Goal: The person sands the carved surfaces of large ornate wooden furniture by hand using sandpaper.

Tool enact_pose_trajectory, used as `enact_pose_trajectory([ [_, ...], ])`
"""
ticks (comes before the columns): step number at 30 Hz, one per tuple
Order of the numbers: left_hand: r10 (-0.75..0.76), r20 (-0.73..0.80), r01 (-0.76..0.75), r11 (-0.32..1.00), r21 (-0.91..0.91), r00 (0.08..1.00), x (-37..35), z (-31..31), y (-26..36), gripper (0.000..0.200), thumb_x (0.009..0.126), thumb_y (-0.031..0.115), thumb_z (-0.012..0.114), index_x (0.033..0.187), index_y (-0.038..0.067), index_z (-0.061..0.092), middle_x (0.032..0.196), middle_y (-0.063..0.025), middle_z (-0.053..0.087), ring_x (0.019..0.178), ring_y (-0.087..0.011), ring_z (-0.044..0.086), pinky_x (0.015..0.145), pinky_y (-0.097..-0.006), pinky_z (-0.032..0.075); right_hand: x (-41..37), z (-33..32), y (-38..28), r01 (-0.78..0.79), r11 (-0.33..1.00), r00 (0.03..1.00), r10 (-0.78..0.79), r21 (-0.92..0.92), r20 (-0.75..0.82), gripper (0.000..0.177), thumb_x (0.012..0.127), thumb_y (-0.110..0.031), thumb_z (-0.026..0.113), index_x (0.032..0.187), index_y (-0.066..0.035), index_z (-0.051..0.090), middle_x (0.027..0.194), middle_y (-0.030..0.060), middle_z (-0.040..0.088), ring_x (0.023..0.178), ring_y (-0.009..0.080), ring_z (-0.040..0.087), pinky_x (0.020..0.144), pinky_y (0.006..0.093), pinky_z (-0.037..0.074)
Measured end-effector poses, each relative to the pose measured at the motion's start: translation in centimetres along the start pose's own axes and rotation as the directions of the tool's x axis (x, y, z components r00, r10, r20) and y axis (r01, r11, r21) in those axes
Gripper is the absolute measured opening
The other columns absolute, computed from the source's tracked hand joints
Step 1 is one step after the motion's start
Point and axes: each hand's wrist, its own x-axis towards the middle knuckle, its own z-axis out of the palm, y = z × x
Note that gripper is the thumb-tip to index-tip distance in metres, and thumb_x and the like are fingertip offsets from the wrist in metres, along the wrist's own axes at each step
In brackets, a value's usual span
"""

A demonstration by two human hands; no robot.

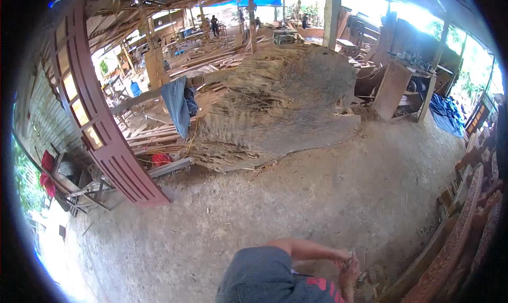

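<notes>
At the bottom right of the view, my left hand [343,256] and my right hand [350,275] are close together in front of my dark shirt [259,276]. My left forearm reaches across from the shoulder. The fingers of both hands look curled around something small and greyish [362,276], too small and partly covered to name. Below the hands is the grey, dusty concrete floor [296,208].
A huge weathered wood slab [280,102] stands ahead. To its left leans a reddish panelled door [106,128], with a blue-grey cloth [175,107] nearby. Carved boards [455,239] line the right side. Stacked timber and a few distant people are at the back.
</notes>
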Motion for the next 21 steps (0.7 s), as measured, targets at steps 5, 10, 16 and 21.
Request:
enact_pose_trajectory([
  [5,-0.156,0.455,-0.188,0.759,0.623,0.877,6.1,-6.1,16.1,0.051,0.096,0.044,0.053,0.117,0.000,0.065,0.110,-0.0217,0.067,0.091,-0.0334,0.069,0.076,-0.0427,0.058,4.4,0.7,10.8,-0.042,0.995,0.991,0.053,0.093,-0.123,0.046,0.088,-0.011,0.058,0.133,0.000,0.052,0.116,0.0251,0.062,0.110,0.0414,0.061,0.092,0.0463,0.047],
  [10,0.020,0.484,-0.472,0.256,0.844,0.875,15.1,-4.8,36.1,0.047,0.090,0.039,0.064,0.120,0.003,0.067,0.121,-0.0203,0.066,0.105,-0.0367,0.066,0.091,-0.0483,0.053,8.1,-1.6,20.3,-0.334,0.941,0.942,0.331,-0.050,-0.053,0.037,0.089,-0.011,0.057,0.123,0.001,0.059,0.105,0.0248,0.066,0.100,0.0393,0.064,0.085,0.0453,0.050],
  [16,0.292,0.686,-0.595,-0.346,0.725,0.666,8.8,-2.2,58.6,0.052,0.089,0.043,0.064,0.124,0.004,0.065,0.124,-0.0201,0.063,0.112,-0.0360,0.062,0.096,-0.0480,0.049,12.6,-2.9,29.6,-0.363,0.911,0.929,0.369,0.197,0.006,0.035,0.092,-0.020,0.057,0.120,0.002,0.060,0.100,0.0201,0.067,0.092,0.0340,0.065,0.079,0.0430,0.050],
  [21,0.287,0.763,-0.612,-0.466,0.639,0.579,13.0,-4.5,63.5,0.058,0.088,0.045,0.064,0.129,0.005,0.061,0.129,-0.0202,0.061,0.117,-0.0355,0.059,0.099,-0.0473,0.047,19.8,-1.7,35.8,-0.365,0.832,0.917,0.399,0.417,0.007,0.037,0.094,-0.027,0.058,0.116,0.002,0.061,0.096,0.0163,0.068,0.085,0.0296,0.066,0.074,0.0410,0.051],
])
